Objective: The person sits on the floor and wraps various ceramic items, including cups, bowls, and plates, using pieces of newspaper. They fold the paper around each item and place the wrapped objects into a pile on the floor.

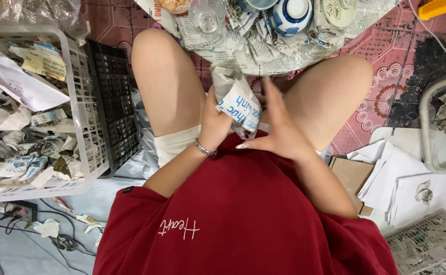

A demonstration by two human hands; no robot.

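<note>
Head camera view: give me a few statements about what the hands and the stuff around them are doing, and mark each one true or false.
1. Both hands hold a newspaper-wrapped bundle over the lap. True: the left hand grips its side and the right hand presses against it.
2. The left wrist is bare. False: it wears a silver bracelet.
3. The white plastic basket on the person's left holds crumpled newspaper. True.
4. The blue-and-white bowl sits inside that basket. False: it stands on newspaper ahead of the knees.
5. The person wears a green shirt. False: the shirt is dark red.
</note>
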